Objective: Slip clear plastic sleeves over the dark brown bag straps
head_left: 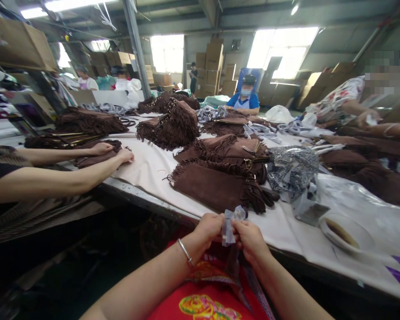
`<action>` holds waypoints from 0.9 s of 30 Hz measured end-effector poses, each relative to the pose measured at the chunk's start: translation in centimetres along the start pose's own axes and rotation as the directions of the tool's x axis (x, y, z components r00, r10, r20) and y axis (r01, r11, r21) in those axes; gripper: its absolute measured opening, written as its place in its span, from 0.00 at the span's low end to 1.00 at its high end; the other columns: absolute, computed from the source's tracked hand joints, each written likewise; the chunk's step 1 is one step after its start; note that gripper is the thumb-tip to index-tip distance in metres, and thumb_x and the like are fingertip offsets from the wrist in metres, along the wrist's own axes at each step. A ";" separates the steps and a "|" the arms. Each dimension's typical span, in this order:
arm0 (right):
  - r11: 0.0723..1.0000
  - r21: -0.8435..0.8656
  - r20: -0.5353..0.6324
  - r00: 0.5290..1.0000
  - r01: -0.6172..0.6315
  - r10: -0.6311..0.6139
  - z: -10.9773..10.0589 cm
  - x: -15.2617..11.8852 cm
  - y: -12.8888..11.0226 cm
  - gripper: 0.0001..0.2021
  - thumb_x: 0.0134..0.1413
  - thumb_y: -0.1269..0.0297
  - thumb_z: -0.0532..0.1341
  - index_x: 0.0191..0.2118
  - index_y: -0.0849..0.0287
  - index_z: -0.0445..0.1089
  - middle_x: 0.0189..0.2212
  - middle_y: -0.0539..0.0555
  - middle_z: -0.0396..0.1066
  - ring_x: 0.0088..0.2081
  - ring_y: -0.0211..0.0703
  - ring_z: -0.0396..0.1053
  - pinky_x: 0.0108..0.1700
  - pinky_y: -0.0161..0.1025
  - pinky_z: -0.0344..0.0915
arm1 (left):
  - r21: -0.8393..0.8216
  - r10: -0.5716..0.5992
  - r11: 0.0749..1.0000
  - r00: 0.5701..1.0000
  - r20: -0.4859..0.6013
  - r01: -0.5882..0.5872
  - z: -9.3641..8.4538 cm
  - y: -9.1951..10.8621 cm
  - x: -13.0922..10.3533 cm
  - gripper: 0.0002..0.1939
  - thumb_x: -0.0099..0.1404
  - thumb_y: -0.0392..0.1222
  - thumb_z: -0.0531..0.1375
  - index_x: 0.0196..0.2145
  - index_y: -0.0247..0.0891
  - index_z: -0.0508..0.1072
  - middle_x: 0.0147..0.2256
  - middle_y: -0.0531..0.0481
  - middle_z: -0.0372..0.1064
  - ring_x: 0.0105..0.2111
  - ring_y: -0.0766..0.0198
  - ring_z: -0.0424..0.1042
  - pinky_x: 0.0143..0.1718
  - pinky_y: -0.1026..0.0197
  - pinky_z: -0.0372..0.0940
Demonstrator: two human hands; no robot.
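Note:
Just off the table's front edge, my left hand and my right hand come together, fingers pinched on a small piece of clear plastic wrap. Whatever the wrap may contain is too small to make out. A silver bangle circles my left wrist. Directly beyond my hands lies a dark brown fringed suede bag, flat on the cream cloth. Behind it rests another brown bag with a zip and metal rings.
At left, a co-worker's hands press on brown fringed material. More fringed bags are heaped further back. To the right are a bundle in speckled plastic, a round dish and a plastic sheet. Other people work around the table.

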State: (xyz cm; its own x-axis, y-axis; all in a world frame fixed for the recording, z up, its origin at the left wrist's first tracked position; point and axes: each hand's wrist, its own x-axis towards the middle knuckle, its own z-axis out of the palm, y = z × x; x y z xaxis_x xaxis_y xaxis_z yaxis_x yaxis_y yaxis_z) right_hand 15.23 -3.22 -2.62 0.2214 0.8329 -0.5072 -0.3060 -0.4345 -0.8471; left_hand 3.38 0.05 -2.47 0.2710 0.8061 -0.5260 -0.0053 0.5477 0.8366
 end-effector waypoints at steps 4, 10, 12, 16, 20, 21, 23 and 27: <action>0.998 -0.048 0.033 0.999 0.029 -0.027 0.2 0.1 0.2 0.18 0.39 0.51 0.67 0.22 0.61 0.65 0.13 0.48 0.65 0.13 0.31 0.58 0.13 0.27 0.45 | 0.045 0.006 0.999 1.000 -0.024 -0.005 0.5 -0.1 0.7 0.22 0.56 0.60 0.60 0.23 0.35 0.71 0.19 0.49 0.68 0.18 0.64 0.66 0.21 0.62 0.61; 0.820 -0.474 0.128 0.946 0.321 -0.296 -2.2 0.2 0.3 0.19 0.54 0.49 0.57 0.26 0.61 0.72 0.16 0.52 0.69 0.17 0.38 0.64 0.21 0.34 0.60 | 0.181 0.050 0.983 0.994 -0.102 -0.030 1.4 0.4 2.3 0.14 0.59 0.45 0.61 0.22 0.35 0.68 0.16 0.52 0.64 0.16 0.67 0.63 0.18 0.66 0.57; 0.576 -0.617 0.203 0.815 0.537 -0.542 -3.3 0.5 -0.1 0.14 0.57 0.56 0.56 0.34 0.59 0.75 0.27 0.55 0.75 0.29 0.44 0.72 0.34 0.39 0.67 | 0.148 0.042 0.988 0.996 -0.083 -0.030 1.6 0.6 2.1 0.10 0.61 0.42 0.59 0.26 0.35 0.68 0.18 0.53 0.65 0.18 0.67 0.66 0.19 0.66 0.60; 0.001 -0.668 0.527 0.474 0.744 -0.706 -4.1 1.3 -1.5 0.14 0.60 0.67 0.54 0.48 0.55 0.73 0.43 0.58 0.71 0.44 0.47 0.69 0.47 0.42 0.64 | 0.123 0.078 0.990 0.995 -0.061 -0.070 1.6 0.7 1.5 0.08 0.64 0.41 0.56 0.29 0.36 0.67 0.20 0.55 0.64 0.19 0.69 0.65 0.22 0.67 0.61; -0.265 -0.635 0.702 0.399 0.726 -0.590 -2.8 2.0 -2.8 0.11 0.59 0.70 0.57 0.42 0.53 0.75 0.38 0.55 0.70 0.40 0.44 0.65 0.44 0.40 0.60 | 0.247 0.176 0.957 0.982 -0.070 -0.154 0.5 0.5 1.1 0.11 0.63 0.42 0.56 0.26 0.34 0.69 0.21 0.53 0.64 0.20 0.69 0.62 0.21 0.67 0.56; -0.292 -0.634 0.718 0.403 0.716 -0.568 -2.4 2.1 -3.0 0.09 0.58 0.70 0.58 0.38 0.54 0.75 0.36 0.54 0.70 0.39 0.43 0.65 0.43 0.39 0.59 | 0.334 0.233 0.921 0.970 -0.067 -0.199 0.1 0.4 1.1 0.11 0.64 0.42 0.55 0.26 0.34 0.69 0.22 0.52 0.65 0.21 0.68 0.63 0.22 0.66 0.56; -0.339 -0.628 0.744 0.414 0.700 -0.524 -1.8 2.2 -3.3 0.07 0.58 0.69 0.58 0.32 0.56 0.74 0.33 0.53 0.69 0.37 0.43 0.63 0.42 0.39 0.56 | 0.528 0.368 0.797 0.929 -0.040 -0.293 -0.6 0.1 0.9 0.12 0.64 0.41 0.53 0.27 0.34 0.71 0.26 0.48 0.69 0.25 0.65 0.66 0.25 0.65 0.57; -0.429 -0.598 0.794 0.428 0.677 -0.431 -1.0 2.4 -3.9 0.05 0.56 0.68 0.59 0.30 0.57 0.71 0.31 0.53 0.69 0.35 0.43 0.63 0.39 0.40 0.53 | 0.735 0.535 0.552 0.843 0.051 -0.395 -1.5 -0.6 0.3 0.12 0.66 0.41 0.50 0.32 0.35 0.72 0.31 0.44 0.73 0.31 0.61 0.69 0.32 0.62 0.60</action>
State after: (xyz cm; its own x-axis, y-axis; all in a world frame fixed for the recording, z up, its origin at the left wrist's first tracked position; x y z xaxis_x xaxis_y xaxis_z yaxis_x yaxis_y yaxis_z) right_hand 17.88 0.10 -0.70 -0.5087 0.8159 0.2746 0.8347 0.5456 -0.0747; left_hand 2.05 0.30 -3.36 0.2744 0.9615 0.0121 0.5973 -0.1803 0.7815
